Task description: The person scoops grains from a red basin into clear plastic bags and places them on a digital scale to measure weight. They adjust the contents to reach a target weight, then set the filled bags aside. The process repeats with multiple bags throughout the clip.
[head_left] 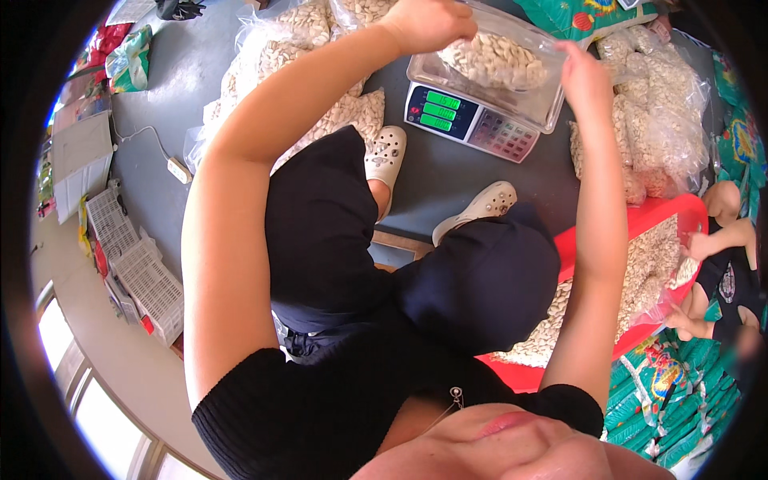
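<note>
A clear plastic bag of pale, flat seeds [500, 62], like pumpkin seeds, lies in the clear tray [548, 116] of a digital scale [470, 124] with lit green displays. My left hand [430, 26] is above the tray's left side, fingers closed on the bag's edge. Over the tray's right rim, my right hand [586, 76] has its fingers pinched together at the bag's other side. The thin film is hard to make out there. Both arms reach forward around my knees.
Filled seed bags [276, 60] lie left of the scale, more bags [648, 112] right. Beside my right leg stands a red tub [564, 248] of loose seeds, with another person's hand [690, 324] at it. White crates [144, 276], a power strip [178, 170] and green packages [672, 400] lie around.
</note>
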Available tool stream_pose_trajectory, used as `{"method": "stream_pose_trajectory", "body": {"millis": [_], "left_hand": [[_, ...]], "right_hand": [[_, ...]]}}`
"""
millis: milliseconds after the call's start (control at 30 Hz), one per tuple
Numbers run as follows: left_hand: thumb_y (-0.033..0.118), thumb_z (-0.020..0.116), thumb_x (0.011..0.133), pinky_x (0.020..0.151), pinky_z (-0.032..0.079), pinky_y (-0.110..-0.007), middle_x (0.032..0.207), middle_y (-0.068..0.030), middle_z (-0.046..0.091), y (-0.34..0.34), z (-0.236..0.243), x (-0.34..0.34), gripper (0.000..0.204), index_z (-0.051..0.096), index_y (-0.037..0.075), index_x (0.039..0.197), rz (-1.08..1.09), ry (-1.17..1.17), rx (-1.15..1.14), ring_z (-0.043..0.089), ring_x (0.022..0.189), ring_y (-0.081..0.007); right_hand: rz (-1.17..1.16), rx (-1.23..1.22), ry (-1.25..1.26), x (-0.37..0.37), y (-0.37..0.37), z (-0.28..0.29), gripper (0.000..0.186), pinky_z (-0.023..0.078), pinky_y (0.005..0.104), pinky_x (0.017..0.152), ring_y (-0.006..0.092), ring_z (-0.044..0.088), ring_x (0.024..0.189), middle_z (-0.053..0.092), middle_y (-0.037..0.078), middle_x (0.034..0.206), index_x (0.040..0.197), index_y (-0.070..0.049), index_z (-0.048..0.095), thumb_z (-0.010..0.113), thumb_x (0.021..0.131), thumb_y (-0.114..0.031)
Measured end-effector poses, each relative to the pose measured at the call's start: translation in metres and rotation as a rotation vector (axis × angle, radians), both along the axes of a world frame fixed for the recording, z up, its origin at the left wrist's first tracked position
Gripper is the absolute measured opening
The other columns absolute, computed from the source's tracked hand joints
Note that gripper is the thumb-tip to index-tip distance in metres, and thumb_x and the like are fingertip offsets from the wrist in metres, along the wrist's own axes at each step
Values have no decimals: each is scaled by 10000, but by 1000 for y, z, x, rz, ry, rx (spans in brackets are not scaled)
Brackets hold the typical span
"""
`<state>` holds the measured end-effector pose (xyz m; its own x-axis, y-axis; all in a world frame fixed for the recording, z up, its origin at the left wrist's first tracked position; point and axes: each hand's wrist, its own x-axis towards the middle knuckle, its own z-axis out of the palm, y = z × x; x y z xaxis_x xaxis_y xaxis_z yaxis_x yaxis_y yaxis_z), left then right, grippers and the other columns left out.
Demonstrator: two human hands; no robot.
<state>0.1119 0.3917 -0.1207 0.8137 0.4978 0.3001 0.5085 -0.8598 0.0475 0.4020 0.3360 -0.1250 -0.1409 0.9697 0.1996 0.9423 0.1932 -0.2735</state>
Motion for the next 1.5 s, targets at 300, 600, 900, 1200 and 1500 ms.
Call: {"method": "stream_pose_trajectory", "body": {"millis": [300,600,900,1200,1500], "left_hand": [[212,598,754,639,522,-360,897,-9,603,-3,10,21,60,647,181,742,-46,-59,-30,630,863,-210],[181,596,761,683,526,-373,964,-20,594,-4,-2,3,75,669,186,777,-27,-2,-93,622,880,-231],[181,598,800,735,523,-397,1046,-80,584,-2,53,-13,138,688,151,900,149,-160,-112,614,922,-281],[110,595,784,818,495,-375,1035,-86,582,-47,154,-63,161,682,115,919,116,-247,27,585,977,-281],[21,620,794,740,512,-344,1057,-100,597,-222,273,-138,195,687,107,956,202,-199,79,621,874,-243]], "right_hand": [[133,-547,-201,-83,49,-39,300,494,389,844,293,598,1024,637,133,1076,1036,-99,679,507,870,-281],[-13,-480,-207,-112,50,-78,422,438,477,922,363,546,1124,587,131,1227,1132,-107,649,434,893,-381],[94,-358,-68,-58,88,-88,410,450,443,878,373,580,1034,636,175,1102,1110,-109,631,454,910,-420],[-237,-447,1023,-5,-29,46,294,423,236,532,83,534,640,626,11,792,1045,-62,626,604,913,-324],[-508,-119,333,201,-345,187,335,506,267,723,185,560,1019,562,88,1144,1237,-70,497,497,967,-267]]}}
